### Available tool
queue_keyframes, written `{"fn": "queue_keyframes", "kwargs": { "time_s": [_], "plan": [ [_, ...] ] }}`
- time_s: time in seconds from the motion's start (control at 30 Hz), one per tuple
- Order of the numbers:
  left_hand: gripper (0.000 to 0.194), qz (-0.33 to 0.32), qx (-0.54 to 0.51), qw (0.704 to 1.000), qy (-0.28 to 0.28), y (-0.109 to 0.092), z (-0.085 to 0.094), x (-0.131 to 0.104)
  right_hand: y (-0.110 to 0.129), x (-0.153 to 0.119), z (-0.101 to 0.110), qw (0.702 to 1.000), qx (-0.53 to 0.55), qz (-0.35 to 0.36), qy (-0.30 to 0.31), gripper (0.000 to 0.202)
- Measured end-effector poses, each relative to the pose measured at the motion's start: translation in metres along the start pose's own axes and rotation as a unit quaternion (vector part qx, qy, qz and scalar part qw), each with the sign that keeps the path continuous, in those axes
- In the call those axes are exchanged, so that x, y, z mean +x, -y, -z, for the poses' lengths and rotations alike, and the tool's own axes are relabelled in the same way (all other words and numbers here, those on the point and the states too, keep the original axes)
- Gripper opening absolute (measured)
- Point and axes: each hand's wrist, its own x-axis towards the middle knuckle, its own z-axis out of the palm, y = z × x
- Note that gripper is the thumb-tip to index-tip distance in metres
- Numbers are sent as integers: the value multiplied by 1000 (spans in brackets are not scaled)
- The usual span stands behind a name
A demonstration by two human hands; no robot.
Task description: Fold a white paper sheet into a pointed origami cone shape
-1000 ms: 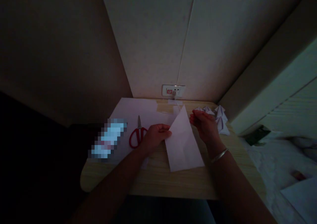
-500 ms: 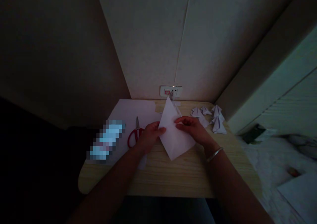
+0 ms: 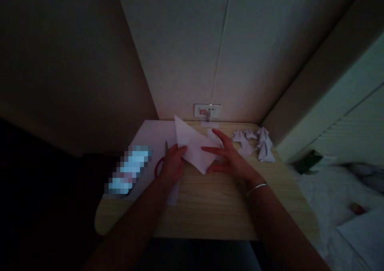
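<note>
A sheet of white paper (image 3: 195, 145) is tilted up above the wooden table, one corner pointing to the upper left. My left hand (image 3: 175, 161) pinches its left edge, thumb on the near face. At the right side of the sheet, my right hand (image 3: 229, 157) has its fingers spread, with fingertips at or just over the paper. Scissors with red handles (image 3: 159, 168) lie beside my left hand, partly hidden by it. Several small folded white paper pieces (image 3: 265, 149) stand at the table's right back.
A phone with a lit, blurred screen (image 3: 130, 169) rests on larger white paper (image 3: 159, 131) at the left of the table (image 3: 207, 219). A wall socket (image 3: 207, 110) sits just behind the table. To the right is a pale patterned surface with a dark green item (image 3: 307, 162).
The sheet has turned anticlockwise, its top corner swinging to the left. My left hand has shifted slightly left, and the fingers of my right hand have spread apart.
</note>
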Motion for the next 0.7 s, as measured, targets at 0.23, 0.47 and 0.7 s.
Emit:
{"fn": "queue_keyframes", "kwargs": {
  "time_s": [0.23, 0.47, 0.7],
  "plan": [
    [29, -50, 48, 997, 27, 7, 8, 6, 9, 3, -1, 997, -71, 39, -14, 26],
    [26, -79, 116, 987, 76, 12, 8, 6, 13, 2, -10, 992, 59, -41, -106, 17],
    [68, -159, 187, 963, 109, 7, 6, -5, 11, 7, -18, 943, 234, -189, -142, 18]
  ]
}}
